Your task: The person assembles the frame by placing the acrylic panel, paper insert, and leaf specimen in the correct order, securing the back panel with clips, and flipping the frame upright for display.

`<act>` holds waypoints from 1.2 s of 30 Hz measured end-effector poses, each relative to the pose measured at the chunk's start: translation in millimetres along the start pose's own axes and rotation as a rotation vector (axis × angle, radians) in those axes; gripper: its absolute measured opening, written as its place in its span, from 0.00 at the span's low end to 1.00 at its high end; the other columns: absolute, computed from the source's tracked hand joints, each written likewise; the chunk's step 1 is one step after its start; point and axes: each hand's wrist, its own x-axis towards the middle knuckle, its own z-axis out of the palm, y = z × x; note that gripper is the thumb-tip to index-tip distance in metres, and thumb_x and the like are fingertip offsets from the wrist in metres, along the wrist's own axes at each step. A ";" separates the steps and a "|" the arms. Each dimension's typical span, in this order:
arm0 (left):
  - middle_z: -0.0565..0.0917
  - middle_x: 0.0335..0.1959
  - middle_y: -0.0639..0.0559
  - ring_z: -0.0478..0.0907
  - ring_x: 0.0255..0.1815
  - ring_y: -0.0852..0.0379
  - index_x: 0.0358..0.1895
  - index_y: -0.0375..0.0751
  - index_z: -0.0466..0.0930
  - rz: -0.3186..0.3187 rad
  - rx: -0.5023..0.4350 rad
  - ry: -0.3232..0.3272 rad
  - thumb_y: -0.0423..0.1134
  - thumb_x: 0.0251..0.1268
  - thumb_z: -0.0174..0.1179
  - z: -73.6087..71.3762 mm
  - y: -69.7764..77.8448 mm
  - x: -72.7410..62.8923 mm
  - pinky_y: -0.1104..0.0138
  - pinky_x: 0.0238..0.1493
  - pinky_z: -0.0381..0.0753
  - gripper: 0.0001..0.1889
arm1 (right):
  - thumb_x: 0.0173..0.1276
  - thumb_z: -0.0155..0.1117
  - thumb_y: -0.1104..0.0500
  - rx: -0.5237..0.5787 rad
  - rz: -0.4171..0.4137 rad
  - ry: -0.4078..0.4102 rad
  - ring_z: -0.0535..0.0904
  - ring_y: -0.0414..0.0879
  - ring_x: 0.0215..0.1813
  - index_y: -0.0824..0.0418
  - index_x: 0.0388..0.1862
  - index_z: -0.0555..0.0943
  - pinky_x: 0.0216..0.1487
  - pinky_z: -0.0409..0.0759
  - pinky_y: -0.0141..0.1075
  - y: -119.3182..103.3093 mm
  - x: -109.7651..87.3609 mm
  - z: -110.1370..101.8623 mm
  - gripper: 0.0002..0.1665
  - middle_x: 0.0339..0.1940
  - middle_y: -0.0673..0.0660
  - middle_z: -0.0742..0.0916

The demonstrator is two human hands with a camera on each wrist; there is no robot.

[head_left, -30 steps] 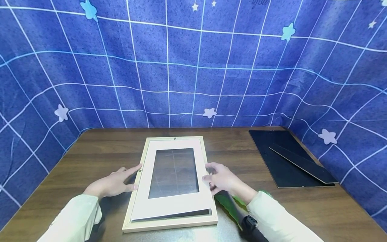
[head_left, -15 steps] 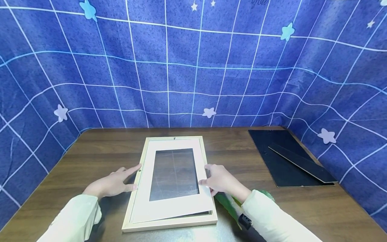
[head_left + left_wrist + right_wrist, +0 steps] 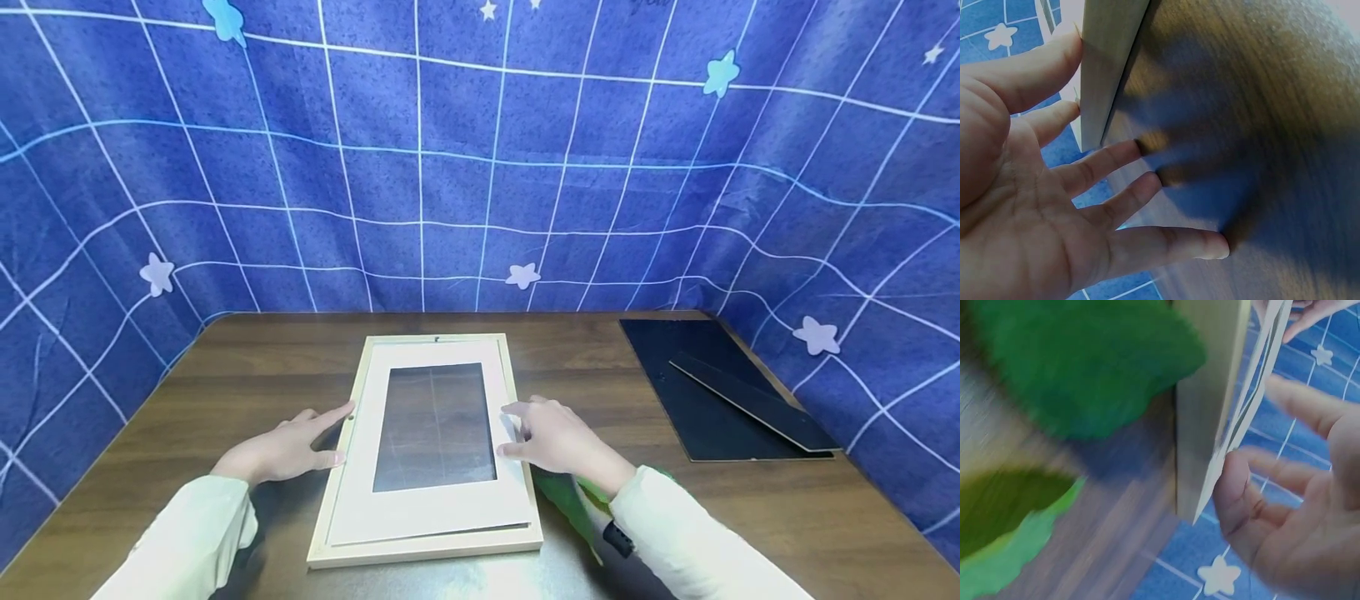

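A pale wooden picture frame (image 3: pixel 423 550) lies on the table, with a white picture mat (image 3: pixel 435 512) inside it. The mat sits slightly askew, leaving a thin dark gap at its lower right edge. My left hand (image 3: pixel 281 450) touches the frame's left side with thumb and index finger; the other fingers spread over the table in the left wrist view. My right hand (image 3: pixel 558 437) is at the mat's right edge, thumb on its face and other fingers curled against the edge. In the right wrist view, the mat edge (image 3: pixel 1257 394) stands a little off the frame.
A green leaf (image 3: pixel 1097 369) lies beside the frame's right side, partly under the right forearm. A black backing board (image 3: pixel 660 392) with a narrower black piece (image 3: pixel 750 404) on it lies at the right. Blue star-patterned cloth (image 3: pixel 465 183) hangs behind the table.
The mat's lower end has gone down toward the frame, and its dark gap has narrowed. My right index finger has come over the mat's face. The left hand keeps its place.
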 end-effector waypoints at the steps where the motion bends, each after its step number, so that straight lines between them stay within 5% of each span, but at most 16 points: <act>1: 0.51 0.71 0.12 0.46 0.69 0.09 0.81 0.37 0.50 -0.003 -0.003 -0.001 0.48 0.73 0.62 -0.2 0.3 0.0 0.19 0.56 0.54 0.43 | 0.64 0.75 0.52 0.011 -0.048 -0.007 0.78 0.49 0.40 0.64 0.63 0.81 0.40 0.77 0.44 4.4 -0.8 -0.3 0.32 0.35 0.55 0.83; 6: 0.51 0.71 0.12 0.47 0.69 0.09 0.81 0.37 0.50 -0.001 0.008 0.002 0.48 0.72 0.62 -1.1 2.1 -1.2 0.19 0.57 0.54 0.43 | 0.63 0.76 0.45 0.056 -0.276 -0.116 0.70 0.59 0.68 0.57 0.68 0.79 0.65 0.72 0.59 21.6 -10.2 0.0 0.36 0.67 0.61 0.77; 10: 0.52 0.71 0.11 0.48 0.69 0.09 0.81 0.37 0.51 0.009 0.021 0.009 0.48 0.72 0.62 -2.0 4.0 -2.5 0.20 0.57 0.54 0.42 | 0.62 0.74 0.37 -0.009 -0.373 -0.166 0.67 0.58 0.74 0.56 0.71 0.76 0.69 0.70 0.57 22.4 -18.4 5.4 0.43 0.73 0.60 0.73; 17: 0.51 0.71 0.11 0.47 0.69 0.09 0.81 0.37 0.51 0.009 0.017 0.011 0.49 0.72 0.62 -2.2 4.2 -2.8 0.20 0.58 0.54 0.42 | 0.61 0.71 0.31 -0.178 -0.455 -0.138 0.71 0.56 0.73 0.57 0.70 0.77 0.70 0.71 0.53 11.4 -21.2 15.8 0.46 0.73 0.61 0.76; 23: 0.50 0.72 0.11 0.46 0.69 0.09 0.81 0.37 0.50 0.003 0.003 0.003 0.48 0.73 0.61 -1.6 4.0 -3.3 0.19 0.58 0.53 0.42 | 0.72 0.65 0.40 -0.207 -0.453 -0.101 0.77 0.55 0.67 0.60 0.67 0.80 0.66 0.76 0.50 6.6 -17.0 18.5 0.33 0.69 0.60 0.80; 36: 0.47 0.73 0.11 0.43 0.71 0.10 0.81 0.39 0.49 0.002 -0.014 -0.038 0.55 0.72 0.60 -3.5 -2.7 -2.1 0.20 0.60 0.49 0.44 | 0.68 0.70 0.40 -0.201 -0.346 -0.151 0.72 0.54 0.72 0.53 0.70 0.78 0.67 0.72 0.57 3.7 -19.8 11.7 0.36 0.72 0.56 0.77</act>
